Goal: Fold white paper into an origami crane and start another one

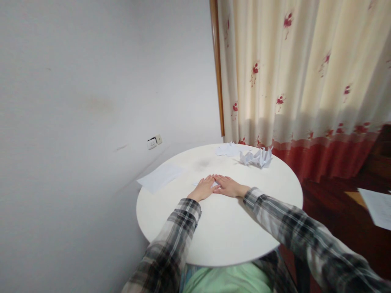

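Observation:
My left hand point(203, 188) and my right hand point(229, 186) lie flat, palms down, side by side on a round white table point(226, 232). Their fingertips meet over a small white paper point(214, 184), which is mostly hidden under them. Both arms wear plaid sleeves. Several folded white paper figures point(257, 157) sit together at the table's far side. A flatter folded paper point(226, 149) lies just left of them.
A white sheet point(159, 177) hangs over the table's left edge by the grey wall. A wall socket point(154, 141) is behind it. A cream curtain with red flowers point(305, 73) hangs at the right, and another sheet point(377, 206) rests on dark furniture.

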The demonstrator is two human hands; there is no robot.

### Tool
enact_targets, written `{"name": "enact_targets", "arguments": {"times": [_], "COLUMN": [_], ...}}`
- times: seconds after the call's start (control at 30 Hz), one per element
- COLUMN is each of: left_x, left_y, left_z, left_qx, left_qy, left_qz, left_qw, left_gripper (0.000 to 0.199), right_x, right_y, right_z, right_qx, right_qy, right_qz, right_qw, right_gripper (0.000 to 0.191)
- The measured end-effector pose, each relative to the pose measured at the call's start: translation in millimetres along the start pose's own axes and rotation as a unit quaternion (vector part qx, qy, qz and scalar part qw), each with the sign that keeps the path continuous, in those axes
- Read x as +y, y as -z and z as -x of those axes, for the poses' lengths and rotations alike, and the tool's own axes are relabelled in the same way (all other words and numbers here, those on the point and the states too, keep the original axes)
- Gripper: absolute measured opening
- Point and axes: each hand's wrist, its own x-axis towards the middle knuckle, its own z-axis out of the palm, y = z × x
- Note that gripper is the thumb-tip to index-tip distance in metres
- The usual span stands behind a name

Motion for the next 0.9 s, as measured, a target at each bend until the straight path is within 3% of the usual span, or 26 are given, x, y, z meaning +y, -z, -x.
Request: {"name": "enact_targets", "arguments": {"times": [0.23,0.37,0.53,0.73,0.9], "left_x": [-18,-20,-17,-17,-16], "left_y": [-3.7,2.4,11.0,11.1,3.7], "left_z": [-7,-1,10,11,7], "left_qx": [-0.012,0.022,0.020,0.021,0.073], "left_qy": [-0.027,-0.010,-0.022,-0.035,-0.023], "left_qz": [0.075,0.166,0.231,0.240,0.251], "left_qw": [0.997,0.986,0.972,0.970,0.965], "left_gripper": [0.045,0.049,0.059,0.051,0.040], "right_x": [4,6,17,28,23], "right_y": [-2,1,-1,-5,2], "right_z": [0,3,2,0,1], "right_qx": [-0.028,-0.046,-0.038,0.050,0.132], "right_qy": [-0.006,-0.021,-0.018,0.024,0.103], "right_qz": [0.025,0.033,0.025,0.020,0.008], "right_qw": [0.999,0.998,0.999,0.998,0.986], "right_gripper": [0.081,0.078,0.072,0.057,0.035]}}
